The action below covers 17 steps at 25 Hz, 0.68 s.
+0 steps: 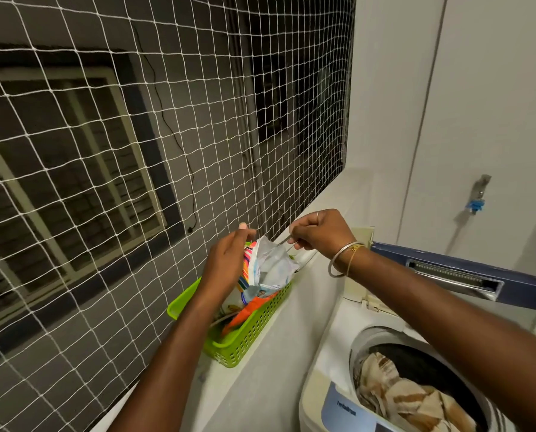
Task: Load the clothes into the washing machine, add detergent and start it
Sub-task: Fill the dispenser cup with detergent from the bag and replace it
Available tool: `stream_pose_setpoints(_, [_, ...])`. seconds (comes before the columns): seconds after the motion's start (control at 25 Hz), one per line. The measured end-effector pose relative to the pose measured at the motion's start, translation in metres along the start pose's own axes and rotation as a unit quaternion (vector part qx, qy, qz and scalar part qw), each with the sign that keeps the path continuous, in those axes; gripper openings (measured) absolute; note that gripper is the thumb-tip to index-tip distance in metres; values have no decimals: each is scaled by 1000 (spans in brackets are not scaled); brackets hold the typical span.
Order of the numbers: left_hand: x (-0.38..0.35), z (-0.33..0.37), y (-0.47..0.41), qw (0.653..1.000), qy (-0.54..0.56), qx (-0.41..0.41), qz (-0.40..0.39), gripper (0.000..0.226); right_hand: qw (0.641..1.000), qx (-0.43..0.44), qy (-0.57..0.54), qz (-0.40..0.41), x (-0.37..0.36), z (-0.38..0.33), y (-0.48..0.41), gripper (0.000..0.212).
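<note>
A: Where's the detergent packet [272, 266]?
B: Upright in the green basket [254, 333] on the ledge [260, 388], net [135, 151] close behind. Left hand [226, 260] grips its side, right hand [322, 232] pinches a thin metal tool [283, 243] at its top edge.
A: And the clothes [410, 397]?
B: In the open washer [332, 353], beside the ledge

A white net [135, 151] of square mesh spans the opening on the left. Behind it is a dark building face with a pale-framed window [57, 169], and a thin black cable [190, 229] hangs down it. A lime-green slotted basket [254, 332] sits on the grey ledge [260, 385] just beside the net. On the white wall [494, 88] at right is a metal tap [480, 194] with a blue fitting.
</note>
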<state>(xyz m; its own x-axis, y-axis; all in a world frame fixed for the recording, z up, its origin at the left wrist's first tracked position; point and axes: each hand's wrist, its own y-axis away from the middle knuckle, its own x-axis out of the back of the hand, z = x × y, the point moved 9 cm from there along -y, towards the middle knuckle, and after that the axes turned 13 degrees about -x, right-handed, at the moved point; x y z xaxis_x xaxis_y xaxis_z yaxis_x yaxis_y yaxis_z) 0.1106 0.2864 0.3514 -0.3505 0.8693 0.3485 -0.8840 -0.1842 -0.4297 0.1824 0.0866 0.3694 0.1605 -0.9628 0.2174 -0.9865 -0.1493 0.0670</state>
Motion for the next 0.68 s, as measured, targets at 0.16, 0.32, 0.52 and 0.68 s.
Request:
stream_pose_setpoints(0.16, [-3, -1, -7, 1000, 6, 8, 1, 54, 1000, -4, -13, -3, 17, 2, 2, 9])
stream_pose_setpoints(0.32, [-9, 3, -11, 1000, 9, 5, 1, 54, 1000, -5, -23, 7, 31, 5, 2, 9])
stream_pose_setpoints(0.52, [-12, 3, -13, 1000, 14, 7, 7, 49, 987, 122, 100, -19, 0, -3, 16, 10])
stream_pose_setpoints(0.68, [-13, 0, -14, 1000, 16, 12, 12, 48, 881, 305, 360, 32, -51, -11, 26, 31])
